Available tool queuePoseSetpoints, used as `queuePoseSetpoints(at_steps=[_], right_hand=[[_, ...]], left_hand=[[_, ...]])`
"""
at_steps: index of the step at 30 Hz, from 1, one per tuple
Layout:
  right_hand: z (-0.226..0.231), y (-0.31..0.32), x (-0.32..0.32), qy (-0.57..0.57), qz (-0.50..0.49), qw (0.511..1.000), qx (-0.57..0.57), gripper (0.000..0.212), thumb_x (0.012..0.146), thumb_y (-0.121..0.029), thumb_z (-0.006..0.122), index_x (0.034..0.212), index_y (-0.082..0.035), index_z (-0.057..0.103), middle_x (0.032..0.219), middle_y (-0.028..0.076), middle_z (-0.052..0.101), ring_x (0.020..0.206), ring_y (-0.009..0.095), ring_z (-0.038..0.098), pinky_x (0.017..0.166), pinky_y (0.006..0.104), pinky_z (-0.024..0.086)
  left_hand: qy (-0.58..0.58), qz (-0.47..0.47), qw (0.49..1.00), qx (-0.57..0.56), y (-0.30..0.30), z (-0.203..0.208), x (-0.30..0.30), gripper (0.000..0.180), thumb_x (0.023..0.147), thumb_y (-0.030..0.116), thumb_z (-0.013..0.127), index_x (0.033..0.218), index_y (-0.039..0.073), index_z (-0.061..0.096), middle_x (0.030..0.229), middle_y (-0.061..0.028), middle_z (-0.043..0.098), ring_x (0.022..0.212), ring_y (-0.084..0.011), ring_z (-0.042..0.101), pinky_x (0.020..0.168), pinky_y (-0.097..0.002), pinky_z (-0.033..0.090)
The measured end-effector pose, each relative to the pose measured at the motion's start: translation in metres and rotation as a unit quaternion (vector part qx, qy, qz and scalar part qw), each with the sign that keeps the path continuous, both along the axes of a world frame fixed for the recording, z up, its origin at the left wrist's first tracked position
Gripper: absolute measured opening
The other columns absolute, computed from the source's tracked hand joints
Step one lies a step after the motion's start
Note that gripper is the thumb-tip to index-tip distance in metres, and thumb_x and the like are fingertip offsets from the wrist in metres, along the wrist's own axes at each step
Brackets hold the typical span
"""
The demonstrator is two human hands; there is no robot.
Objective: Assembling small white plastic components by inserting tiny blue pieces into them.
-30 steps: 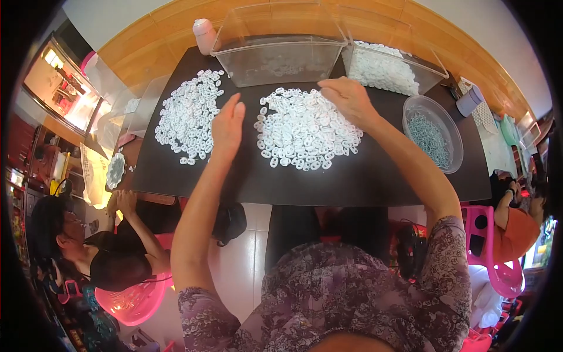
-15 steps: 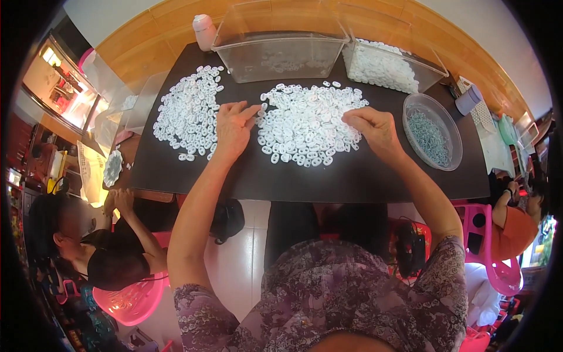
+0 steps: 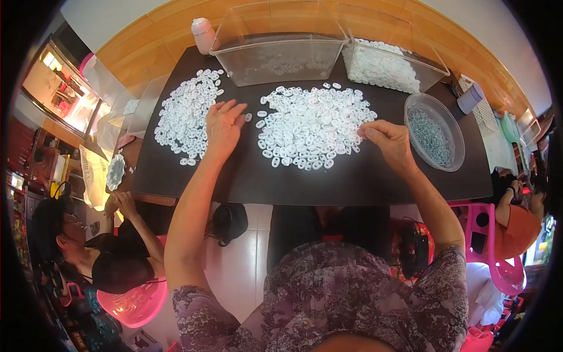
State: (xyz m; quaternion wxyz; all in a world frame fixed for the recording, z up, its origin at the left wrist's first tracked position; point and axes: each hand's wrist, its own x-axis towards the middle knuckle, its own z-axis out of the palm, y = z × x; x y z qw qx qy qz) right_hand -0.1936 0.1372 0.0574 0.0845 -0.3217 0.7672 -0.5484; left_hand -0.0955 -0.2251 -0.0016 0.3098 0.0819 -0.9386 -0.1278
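Two spreads of small white oval plastic pieces, each with two holes, lie on the dark table: a middle pile (image 3: 308, 126) and a left pile (image 3: 185, 114). Between them is my left hand (image 3: 224, 129), its fingers apart, beside the left pile's right edge. One loose white piece (image 3: 248, 117) lies just off its fingertips. At the right edge of the middle pile, my right hand (image 3: 390, 144) has thumb and fingers pinched together; whatever is between them is too small to make out.
A round clear tub (image 3: 456, 154) of thin metal pieces stands on the right. Two clear bins (image 3: 278, 58) (image 3: 431, 70) stand at the back, the right one holding white pieces. A pink bottle (image 3: 203, 36) and a lilac cup (image 3: 469, 100) flank them. People sit at both sides.
My left hand has moved left, away from the middle pile, and a loose piece now shows beside it. My right hand has shifted right and slightly down to the pile's edge.
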Motion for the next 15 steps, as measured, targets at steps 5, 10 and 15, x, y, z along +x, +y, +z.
queuePoseSetpoints(at_steps=[5, 10, 15], right_hand=[[-0.006, 0.000, 0.002, -0.024, 0.023, 0.999, -0.011, 0.015, 0.086, -0.003, 0.055, 0.094, 0.006, 0.065, 0.087, 0.008, 0.066, 0.084, 0.013, 0.061, 0.079, 0.0249, 0.049], [-0.003, 0.006, 0.006, -0.028, 0.006, 0.999, -0.022, 0.015, 0.086, -0.003, 0.055, 0.094, 0.006, 0.065, 0.086, 0.009, 0.066, 0.084, 0.013, 0.062, 0.078, 0.0251, 0.049], [-0.003, 0.011, 0.009, -0.027, 0.001, 0.999, -0.018, 0.014, 0.086, -0.003, 0.056, 0.092, 0.005, 0.065, 0.086, 0.009, 0.066, 0.080, 0.012, 0.061, 0.076, 0.0245, 0.049]], left_hand=[[-0.034, -0.058, 0.997, 0.025, 0.023, 0.002, -0.007, 0.029, 0.077, 0.016, 0.065, 0.106, 0.020, 0.067, 0.123, -0.0108, 0.056, 0.115, -0.0306, 0.045, 0.098, -0.0393, 0.035], [-0.017, -0.031, 0.997, -0.065, 0.005, -0.003, 0.002, 0.027, 0.073, 0.016, 0.068, 0.099, 0.018, 0.069, 0.118, -0.0137, 0.059, 0.112, -0.0340, 0.047, 0.094, -0.0425, 0.035], [-0.009, -0.003, 0.990, -0.137, 0.001, 0.008, 0.010, 0.027, 0.074, 0.016, 0.067, 0.101, 0.014, 0.067, 0.116, -0.0129, 0.059, 0.112, -0.0333, 0.048, 0.093, -0.0438, 0.034]])
